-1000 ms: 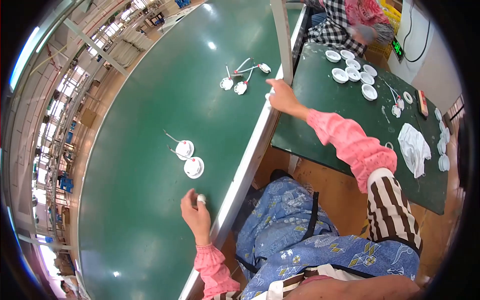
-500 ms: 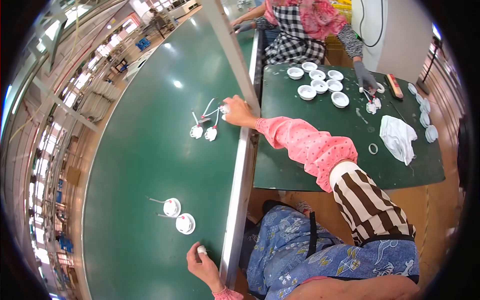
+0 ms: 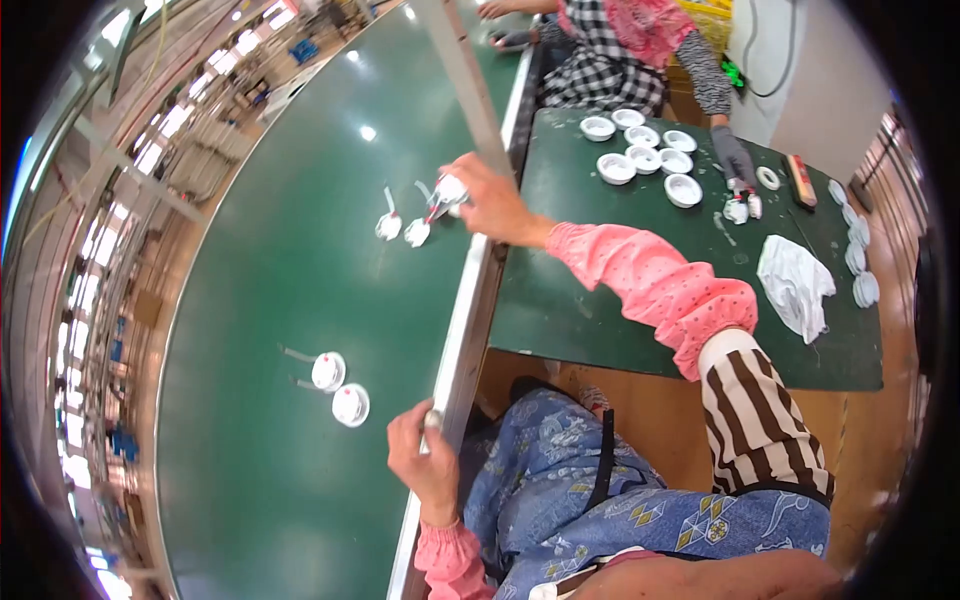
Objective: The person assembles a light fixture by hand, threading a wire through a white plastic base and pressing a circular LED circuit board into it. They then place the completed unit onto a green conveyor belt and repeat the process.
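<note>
The right hand [image 3: 492,203] is stretched well forward, its fingers closed round a small white cap piece with a thin stem [image 3: 448,190] at the near edge of the green conveyor belt [image 3: 290,260]. The piece's stem points leftward, away from the hand and across the belt. Just beside it to the left lie two more stemmed white pieces [image 3: 402,226], close together, their stems angled up and away from the person. They lie left of the right hand, which is by far the nearer to them.

The left hand [image 3: 425,462] is drawn in close to the body at the belt's metal edge rail [image 3: 452,340]. It is curled shut, pinching something small and pale [image 3: 433,418] at the fingertips; what it is cannot be told. Left of this hand, on the belt, sit a pair of round white caps with red dots [image 3: 338,388], their stems pointing left.

Beyond the rail, on the right, stands a green worktop [image 3: 600,300] with a cluster of white round dishes [image 3: 640,160], a crumpled white cloth [image 3: 795,282] and a stack of white lids [image 3: 860,260] near its far edge. A co-worker's gloved hand [image 3: 735,160] reaches onto that worktop above small white parts [image 3: 742,208].
</note>
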{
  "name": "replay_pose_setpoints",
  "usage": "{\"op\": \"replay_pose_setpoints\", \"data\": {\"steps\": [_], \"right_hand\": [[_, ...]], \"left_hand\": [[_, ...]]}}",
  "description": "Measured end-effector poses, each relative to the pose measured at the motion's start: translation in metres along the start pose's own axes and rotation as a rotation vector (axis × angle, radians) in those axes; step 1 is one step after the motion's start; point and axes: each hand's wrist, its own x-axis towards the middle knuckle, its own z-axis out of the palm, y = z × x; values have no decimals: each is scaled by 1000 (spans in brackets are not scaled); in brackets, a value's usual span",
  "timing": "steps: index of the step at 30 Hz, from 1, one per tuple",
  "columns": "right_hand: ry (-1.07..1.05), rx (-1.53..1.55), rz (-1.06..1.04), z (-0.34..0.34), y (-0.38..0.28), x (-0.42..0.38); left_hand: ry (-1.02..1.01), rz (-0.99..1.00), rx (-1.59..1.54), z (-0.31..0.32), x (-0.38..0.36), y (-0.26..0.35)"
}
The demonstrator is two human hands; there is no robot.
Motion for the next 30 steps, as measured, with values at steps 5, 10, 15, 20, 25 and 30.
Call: {"op": "replay_pose_setpoints", "data": {"steps": [5,10,15,20,25,30], "right_hand": [[128,163,134,-18,-13,6],[-175,431,101,-50,-84,-25],[-512,563,-44,-82,-144,-61],[-674,838,194,-99,-167,-84],[-749,1179,668,-103,-180,-103],[-813,1264,927,-93,-182,-123]], "left_hand": [[-13,-78,-32,-3,-10,-1],[87,42,77,-9,8,8],[-88,218,3,-13,48,19],[-629,-353,-850,-8,32,19],[-603,-476,-986,-16,3,23],[-618,-391,-896,-22,-12,23]]}}
